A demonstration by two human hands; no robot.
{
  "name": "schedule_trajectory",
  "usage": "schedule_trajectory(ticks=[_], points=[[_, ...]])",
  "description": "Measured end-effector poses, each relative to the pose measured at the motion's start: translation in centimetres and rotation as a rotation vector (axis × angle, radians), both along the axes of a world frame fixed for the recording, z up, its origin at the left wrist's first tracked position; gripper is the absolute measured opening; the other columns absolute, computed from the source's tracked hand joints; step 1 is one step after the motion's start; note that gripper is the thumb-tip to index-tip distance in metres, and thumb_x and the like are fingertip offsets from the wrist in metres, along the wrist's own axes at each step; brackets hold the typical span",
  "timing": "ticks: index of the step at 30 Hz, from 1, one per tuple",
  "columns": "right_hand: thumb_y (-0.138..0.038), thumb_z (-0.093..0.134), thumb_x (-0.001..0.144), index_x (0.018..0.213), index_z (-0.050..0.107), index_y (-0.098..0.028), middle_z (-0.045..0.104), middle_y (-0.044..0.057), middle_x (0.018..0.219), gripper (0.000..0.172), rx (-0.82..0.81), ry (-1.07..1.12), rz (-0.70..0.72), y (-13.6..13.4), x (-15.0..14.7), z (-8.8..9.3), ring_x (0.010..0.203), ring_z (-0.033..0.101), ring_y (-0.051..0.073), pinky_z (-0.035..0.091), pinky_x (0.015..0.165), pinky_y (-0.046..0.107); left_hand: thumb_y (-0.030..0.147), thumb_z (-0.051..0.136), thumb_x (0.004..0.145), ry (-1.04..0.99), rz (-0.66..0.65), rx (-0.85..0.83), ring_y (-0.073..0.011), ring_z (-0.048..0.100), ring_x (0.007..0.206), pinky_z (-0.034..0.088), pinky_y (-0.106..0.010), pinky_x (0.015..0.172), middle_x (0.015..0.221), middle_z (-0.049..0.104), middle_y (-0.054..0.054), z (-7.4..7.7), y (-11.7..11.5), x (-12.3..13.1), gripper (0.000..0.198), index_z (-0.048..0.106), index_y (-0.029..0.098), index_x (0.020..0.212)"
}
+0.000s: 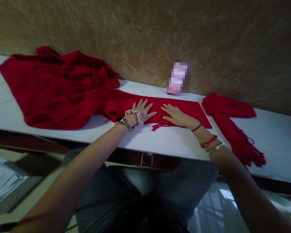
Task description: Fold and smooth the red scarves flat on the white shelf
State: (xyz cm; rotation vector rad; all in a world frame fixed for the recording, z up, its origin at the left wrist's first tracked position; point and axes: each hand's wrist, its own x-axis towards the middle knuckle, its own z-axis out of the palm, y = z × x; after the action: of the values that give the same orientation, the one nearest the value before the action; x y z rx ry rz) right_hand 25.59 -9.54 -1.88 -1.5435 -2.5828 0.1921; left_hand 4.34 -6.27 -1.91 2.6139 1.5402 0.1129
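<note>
A long red cloth (184, 108) lies across the white table, its right part flat and its left part bunched in a large loose heap. My left hand (142, 111) rests palm down on the flat part, fingers spread. To the right, my right hand (178, 116) also lies on the cloth with its fingers stretched out. A few red fringe strands (158, 126) stick out at the cloth's near edge between the hands. Neither hand grips anything.
A folded red scarf (229, 127) with a fringed end lies at the right of the white table (147, 137). A blurred pink item (178, 78) leans against the marbled wall behind. Below the table edge is a phone (146, 159). Papers sit in a container (21, 191) at lower left.
</note>
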Motion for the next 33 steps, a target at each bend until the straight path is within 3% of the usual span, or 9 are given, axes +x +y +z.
schedule_trajectory(ticks=[3,7,10,14,18,23,27,30,33], points=[[-0.050,0.030,0.090,0.141,0.027,-0.024,0.023,0.008,0.149,0.058,-0.062,-0.054,-0.073,0.4,1.1,-0.4,0.137,0.016,0.027,0.017,0.108,0.056,0.056,0.027,0.090,0.034,0.018,-0.013,-0.0303,0.014,0.137,0.019,-0.049,0.108,0.149,0.020,-0.009,-0.3,0.2,-0.3,0.062,0.026,0.022,0.142],[-0.050,0.031,0.089,0.141,0.028,-0.023,0.023,0.009,0.149,0.059,-0.105,-0.074,-0.246,1.1,5.0,-0.3,0.136,0.017,0.030,0.019,0.107,0.056,0.057,0.028,0.089,0.012,0.063,0.018,-0.0317,0.014,0.137,0.018,-0.051,0.107,0.149,0.020,-0.008,-0.8,0.6,-0.8,0.061,0.028,0.025,0.141],[-0.047,0.034,0.089,0.139,0.033,-0.018,0.026,0.013,0.147,0.058,-0.065,-0.064,-0.312,1.2,6.3,0.1,0.136,0.019,0.031,0.020,0.107,0.056,0.055,0.030,0.090,-0.015,0.081,0.025,-0.0327,0.014,0.136,0.019,-0.052,0.107,0.149,0.021,-0.009,-0.7,0.6,-0.7,0.058,0.030,0.025,0.140],[-0.047,0.037,0.088,0.139,0.034,-0.022,0.030,0.009,0.146,0.056,0.076,0.044,-0.128,0.5,4.2,0.4,0.136,0.022,0.026,0.022,0.109,0.052,0.051,0.029,0.092,-0.055,-0.060,0.045,-0.0283,0.015,0.137,0.023,-0.047,0.107,0.148,0.022,-0.007,-0.2,0.5,-0.3,0.053,0.031,0.026,0.140],[-0.049,0.041,0.087,0.137,0.037,-0.022,0.034,0.009,0.145,0.057,-0.006,0.046,0.097,-0.3,1.0,0.5,0.135,0.025,0.023,0.023,0.109,0.049,0.055,0.034,0.089,0.022,-0.240,-0.037,-0.0266,0.014,0.137,0.016,-0.048,0.109,0.149,0.021,-0.006,-0.1,0.5,-1.1,0.060,0.026,0.026,0.141],[-0.048,0.044,0.086,0.137,0.036,-0.021,0.029,0.011,0.146,0.058,-0.105,0.040,0.125,-0.6,0.4,0.5,0.136,0.022,0.024,0.020,0.109,0.051,0.057,0.044,0.083,0.120,-0.400,-0.040,-0.0257,0.013,0.138,0.017,-0.043,0.110,0.149,0.020,-0.009,0.5,0.0,-4.0,0.069,0.029,0.022,0.140],[-0.049,0.048,0.084,0.136,0.038,-0.024,0.030,0.009,0.146,0.059,-0.099,0.069,0.135,-0.9,0.6,0.8,0.136,0.022,0.025,0.019,0.108,0.055,0.031,0.043,0.087,0.161,-0.489,0.029,-0.0236,0.030,0.131,0.030,-0.039,0.104,0.144,0.033,-0.009,1.9,-1.2,-5.7,0.050,0.038,0.021,0.135],[-0.049,0.051,0.082,0.134,0.041,-0.024,0.036,0.009,0.144,0.058,-0.037,0.108,0.182,-1.3,0.1,1.1,0.134,0.027,0.025,0.024,0.106,0.054,0.005,0.043,0.076,0.182,-0.534,0.025,-0.0199,0.042,0.123,0.039,-0.030,0.095,0.139,0.041,-0.007,2.9,-2.0,-5.8,0.061,0.039,0.024,0.134],[-0.044,0.055,0.081,0.130,0.047,-0.022,0.041,0.010,0.140,0.054,0.060,0.132,0.246,-1.7,-0.8,1.3,0.133,0.030,0.024,0.028,0.106,0.051,-0.001,0.042,0.072,0.242,-0.496,0.047,-0.0194,0.049,0.116,0.042,-0.026,0.088,0.134,0.047,-0.005,3.6,-2.5,-5.0,0.066,0.042,0.027,0.132]])
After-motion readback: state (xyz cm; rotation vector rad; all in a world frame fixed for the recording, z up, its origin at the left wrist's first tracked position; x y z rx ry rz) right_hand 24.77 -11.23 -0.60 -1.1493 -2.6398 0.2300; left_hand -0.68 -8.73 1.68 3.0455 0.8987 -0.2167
